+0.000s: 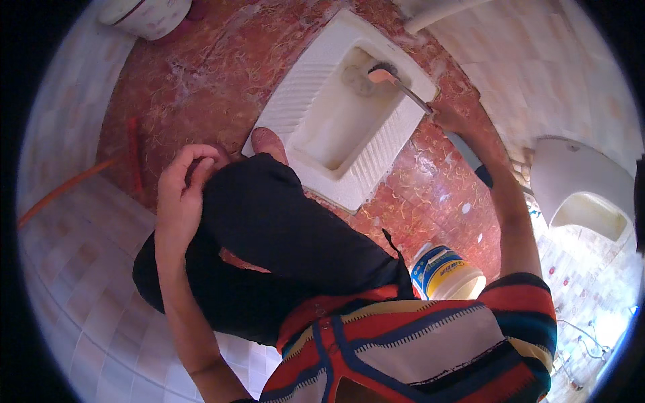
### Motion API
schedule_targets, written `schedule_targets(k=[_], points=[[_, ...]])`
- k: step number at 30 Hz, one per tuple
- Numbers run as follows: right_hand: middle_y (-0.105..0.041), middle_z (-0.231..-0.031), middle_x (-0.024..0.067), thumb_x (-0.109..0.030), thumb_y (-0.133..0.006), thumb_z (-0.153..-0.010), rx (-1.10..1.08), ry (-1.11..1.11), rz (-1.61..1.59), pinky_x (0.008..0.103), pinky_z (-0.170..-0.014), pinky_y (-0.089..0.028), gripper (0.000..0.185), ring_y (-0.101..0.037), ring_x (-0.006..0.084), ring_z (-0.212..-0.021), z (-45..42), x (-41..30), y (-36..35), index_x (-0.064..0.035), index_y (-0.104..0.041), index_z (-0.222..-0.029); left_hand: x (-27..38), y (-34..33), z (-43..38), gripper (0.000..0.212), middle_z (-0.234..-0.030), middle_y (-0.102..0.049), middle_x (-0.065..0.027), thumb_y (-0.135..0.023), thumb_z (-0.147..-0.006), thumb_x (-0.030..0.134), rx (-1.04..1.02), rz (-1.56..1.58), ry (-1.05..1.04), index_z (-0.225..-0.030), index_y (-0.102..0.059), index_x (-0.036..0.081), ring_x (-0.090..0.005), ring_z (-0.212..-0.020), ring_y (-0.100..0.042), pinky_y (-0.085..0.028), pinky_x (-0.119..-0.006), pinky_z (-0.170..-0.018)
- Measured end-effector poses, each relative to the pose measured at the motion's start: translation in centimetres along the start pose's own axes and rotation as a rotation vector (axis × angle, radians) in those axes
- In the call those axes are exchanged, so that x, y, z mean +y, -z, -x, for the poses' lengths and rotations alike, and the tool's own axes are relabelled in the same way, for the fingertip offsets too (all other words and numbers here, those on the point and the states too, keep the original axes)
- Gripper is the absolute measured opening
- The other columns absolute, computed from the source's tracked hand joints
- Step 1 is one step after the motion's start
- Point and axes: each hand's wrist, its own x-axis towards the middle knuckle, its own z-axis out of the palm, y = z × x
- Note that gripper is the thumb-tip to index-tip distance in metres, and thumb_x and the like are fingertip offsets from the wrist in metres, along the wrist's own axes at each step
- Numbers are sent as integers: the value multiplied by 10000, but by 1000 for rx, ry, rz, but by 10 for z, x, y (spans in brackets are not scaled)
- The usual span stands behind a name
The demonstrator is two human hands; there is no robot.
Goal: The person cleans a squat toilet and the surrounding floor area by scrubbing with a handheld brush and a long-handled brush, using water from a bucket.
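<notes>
A white ceramic squat toilet pan (pixel 322 121) is set in a red patterned floor. My right hand (pixel 446 118), beyond the pan's right edge, is shut on the handle of a toilet brush (pixel 385 75). The brush's orange-pink head with dark bristles is in the drain end of the basin, over the dark drain opening. My left hand (pixel 191 174) is beside my bent knee, its fingers curled; I cannot tell whether it holds anything. One foot (pixel 269 143) stands at the pan's lower left edge.
A plastic bucket (pixel 448 274) with a blue and yellow label stands at lower right. A white urinal (pixel 584 186) is at the right wall, a white bin (pixel 151 17) at upper left. A pipe (pixel 443 15) runs at the top; an orange hose (pixel 65 189) lies left.
</notes>
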Motion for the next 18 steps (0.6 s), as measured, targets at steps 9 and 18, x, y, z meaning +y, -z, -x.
schedule_targets(k=[9, 18], points=[[-461, -535, 114, -118, -506, -717, -217, -355, -503, 342, -607, -456, 447, -548, 217, -583, -35, -88, 98, -64, -483, -1161, 0, -8, -2, 95, -791, -581, -84, -474, -848, 50, -28, -15, -29, -898, -546, 13, -160, -747, -548, -413, -250, -701], [-565, -661, 56, -161, -514, -760, -176, -131, -48, 287, -579, -452, 368, -552, 124, -608, 6, -51, 66, -58, -531, -1113, 3, 1, 7, 134, -791, -583, -103, -447, -869, 85, 10, -45, 43, -904, -547, 3, -171, -738, -542, -411, -263, -697]])
